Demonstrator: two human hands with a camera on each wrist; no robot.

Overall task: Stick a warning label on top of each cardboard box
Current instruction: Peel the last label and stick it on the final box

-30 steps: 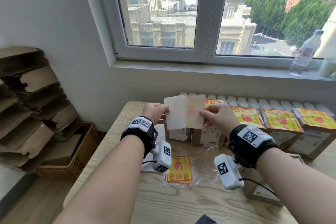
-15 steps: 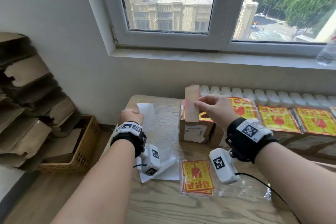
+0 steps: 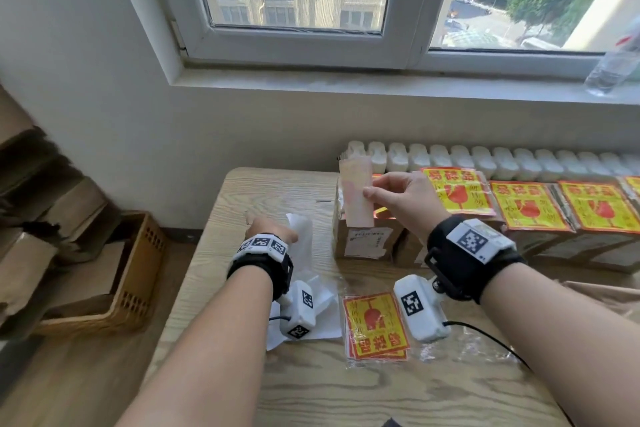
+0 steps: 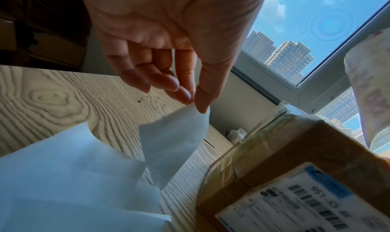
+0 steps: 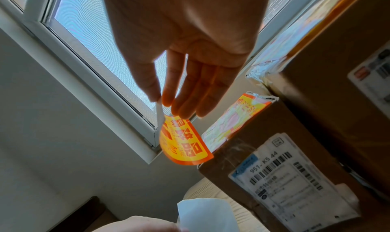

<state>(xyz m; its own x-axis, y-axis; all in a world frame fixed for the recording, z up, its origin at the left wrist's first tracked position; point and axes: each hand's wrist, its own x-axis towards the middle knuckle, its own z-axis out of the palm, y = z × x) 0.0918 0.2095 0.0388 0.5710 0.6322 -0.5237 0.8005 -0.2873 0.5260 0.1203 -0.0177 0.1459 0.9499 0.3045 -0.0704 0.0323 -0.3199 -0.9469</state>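
My right hand [image 3: 369, 192] [image 5: 160, 100] pinches a peeled yellow-and-red warning label [image 3: 356, 198] [image 5: 181, 142] by its edge. The label hangs upright over the leftmost cardboard box [image 3: 362, 241] [image 5: 263, 153], whose top is mostly hidden behind it. My left hand [image 3: 273, 231] [image 4: 193, 102] is low over the table to the left of that box and pinches the white backing sheet [image 3: 302, 236] [image 4: 175, 135] between thumb and fingertip. To the right, a row of boxes [image 3: 588, 246] carries yellow labels [image 3: 526, 206] on top.
A pack of spare labels [image 3: 375, 326] in clear plastic lies on the wooden table [image 3: 346, 392] near me, beside loose white backing sheets [image 3: 323, 314] [image 4: 63, 177]. A radiator [image 3: 485, 161] runs behind the boxes. A basket [image 3: 135, 274] of flattened cardboard stands on the floor at the left.
The backing sheet has come off the label. My left hand has carried it down and left toward the table, while my right hand keeps the label upright over the leftmost box.
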